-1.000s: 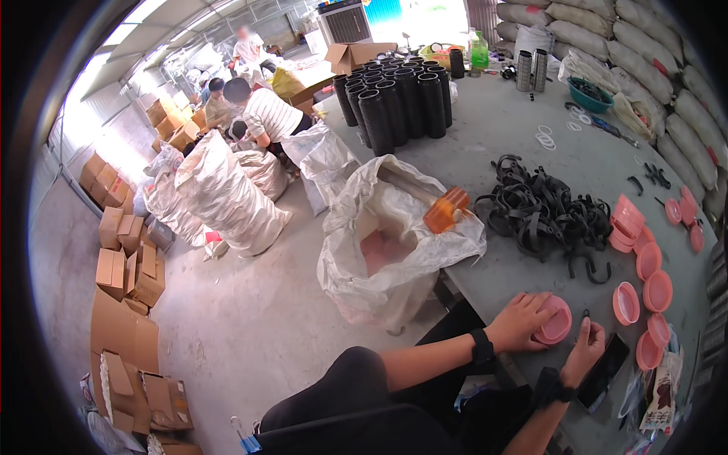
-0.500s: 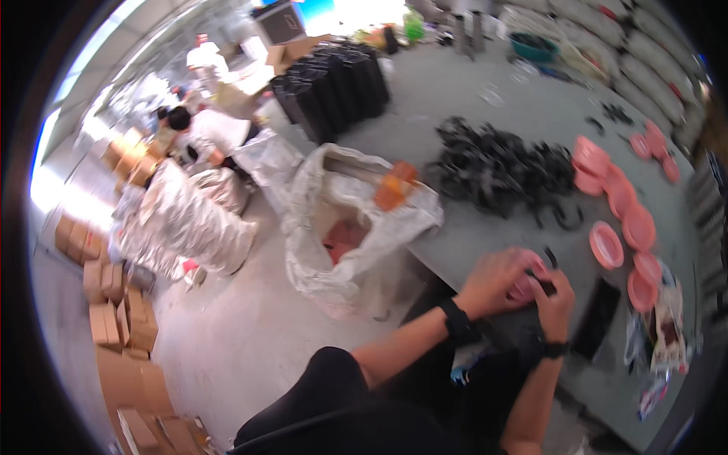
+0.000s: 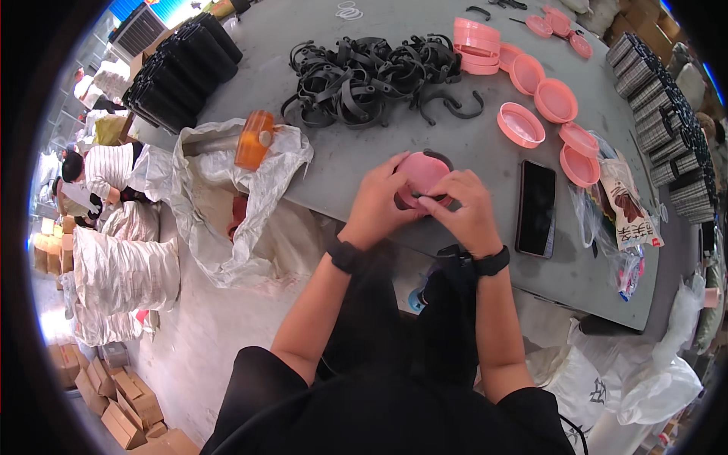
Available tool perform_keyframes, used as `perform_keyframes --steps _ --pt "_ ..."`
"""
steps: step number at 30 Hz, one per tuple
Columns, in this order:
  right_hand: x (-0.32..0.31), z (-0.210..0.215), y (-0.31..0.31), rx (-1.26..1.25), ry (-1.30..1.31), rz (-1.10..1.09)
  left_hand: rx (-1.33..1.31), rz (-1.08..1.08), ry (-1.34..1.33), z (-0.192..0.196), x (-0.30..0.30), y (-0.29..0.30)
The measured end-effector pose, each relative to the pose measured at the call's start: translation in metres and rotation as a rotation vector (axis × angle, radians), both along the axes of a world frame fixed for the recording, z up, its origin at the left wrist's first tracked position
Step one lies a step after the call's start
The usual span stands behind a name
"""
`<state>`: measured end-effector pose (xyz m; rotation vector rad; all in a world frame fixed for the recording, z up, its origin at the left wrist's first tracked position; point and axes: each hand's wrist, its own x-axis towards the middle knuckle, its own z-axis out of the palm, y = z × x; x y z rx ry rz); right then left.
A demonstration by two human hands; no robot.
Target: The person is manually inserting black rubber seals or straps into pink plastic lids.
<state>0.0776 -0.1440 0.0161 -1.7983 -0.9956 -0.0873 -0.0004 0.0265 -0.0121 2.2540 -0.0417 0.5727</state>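
Both hands are together over the table's near edge. My left hand (image 3: 377, 203) is closed round the side of a round pink lid (image 3: 422, 171). On its far right rim a black strap (image 3: 440, 157) shows, curving along the edge. My right hand (image 3: 469, 211) is closed at the lid's near right side, its thumb and fingertips pinching a dark end of the strap; the fingers partly hide it. Beyond the hands lies a heap of curved black straps (image 3: 364, 80). To its right, several pink lids (image 3: 555, 101) are spread out and a few are stacked.
A black phone (image 3: 536, 208) lies right of my hands, beside a snack packet (image 3: 628, 199). Left of the table, an open white sack (image 3: 208, 205) has an orange bottle (image 3: 254, 140) at its rim. Black cylinders (image 3: 182, 72) stand at the far left; a person (image 3: 106, 171) bends beyond.
The view has swung right and down, so my hands now appear nearer the middle. Both hands stay on the pink lid, and more of its face and the strap shows.
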Motion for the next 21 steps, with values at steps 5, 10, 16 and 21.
perform_keyframes --steps 5,10,16,21 --pt "-0.001 -0.006 0.004 -0.067 -0.125 -0.023 0.101 0.146 0.037 0.007 -0.003 -0.011" --pt "0.009 -0.010 0.004 -0.131 0.111 -0.392 0.294 0.285 0.111 0.023 -0.010 -0.020" --pt "0.024 -0.020 -0.005 -0.096 0.172 -0.411 0.038 -0.019 0.043 0.033 -0.018 -0.024" --pt "0.021 -0.019 -0.013 0.043 0.264 -0.430 0.241 -0.015 0.099 0.029 -0.011 -0.023"
